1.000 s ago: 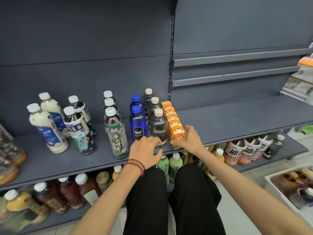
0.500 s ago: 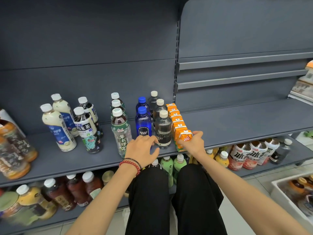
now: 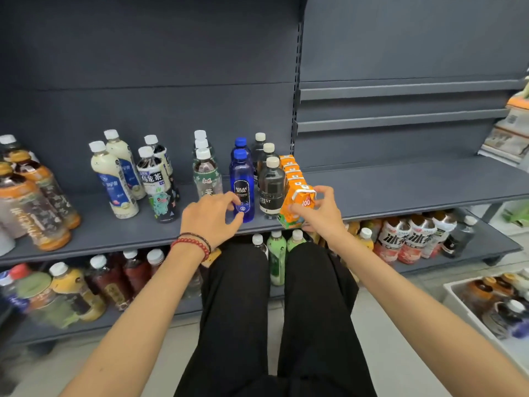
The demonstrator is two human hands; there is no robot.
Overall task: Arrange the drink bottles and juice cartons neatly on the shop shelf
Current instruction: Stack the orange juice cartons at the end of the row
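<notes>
On the middle grey shelf (image 3: 400, 187) stand rows of bottles: green-label tea (image 3: 206, 176), blue soda bottles (image 3: 242, 179), black soda bottles (image 3: 272, 187). An orange juice carton row (image 3: 290, 170) runs back beside them. My right hand (image 3: 323, 213) grips the front orange carton (image 3: 296, 207), which is tilted and lifted at the shelf's front edge. My left hand (image 3: 209, 219), with bead bracelets on the wrist, hovers at the shelf edge, with thumb and fingertips touching the lower left side of the front blue bottle but not wrapped around it.
Milky white bottles (image 3: 113, 181), dark tea bottles (image 3: 154, 179) and orange-capped bottles (image 3: 34, 196) fill the shelf's left. The right half of the shelf is bare. Bottles line the lower shelf (image 3: 409, 242). A white crate of bottles (image 3: 486, 308) sits on the floor at right. My knees are below.
My right hand has taken the front orange carton and tipped it up off the shelf. My left hand moved forward from the shelf edge to touch the blue bottle.
</notes>
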